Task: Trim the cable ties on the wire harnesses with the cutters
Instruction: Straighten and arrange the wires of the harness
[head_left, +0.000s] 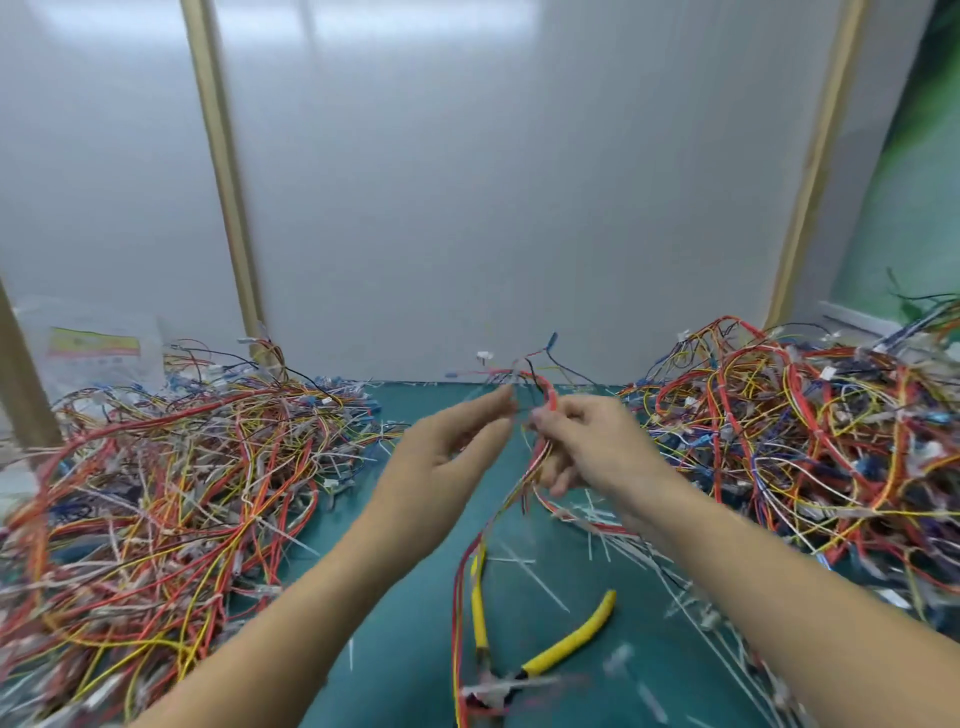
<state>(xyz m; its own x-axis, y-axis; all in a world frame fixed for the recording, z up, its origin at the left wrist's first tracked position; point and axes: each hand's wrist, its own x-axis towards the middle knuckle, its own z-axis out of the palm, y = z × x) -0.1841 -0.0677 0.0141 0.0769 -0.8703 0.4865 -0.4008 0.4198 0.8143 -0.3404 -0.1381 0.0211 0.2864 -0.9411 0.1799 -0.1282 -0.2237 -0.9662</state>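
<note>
Right hand (587, 441) grips one wire harness (544, 396) raised above the desk (405, 623), left hand (447, 447) open, fingers straight at its wires, probably locating a tie (cutters (550, 657) lie unheld on the desk below).

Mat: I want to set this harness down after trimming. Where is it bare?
Bare mat lies between the left forearm and the cutters, and a strip between the left pile and that forearm. Right of the cutters, tie scraps litter it up to the right pile.
</note>
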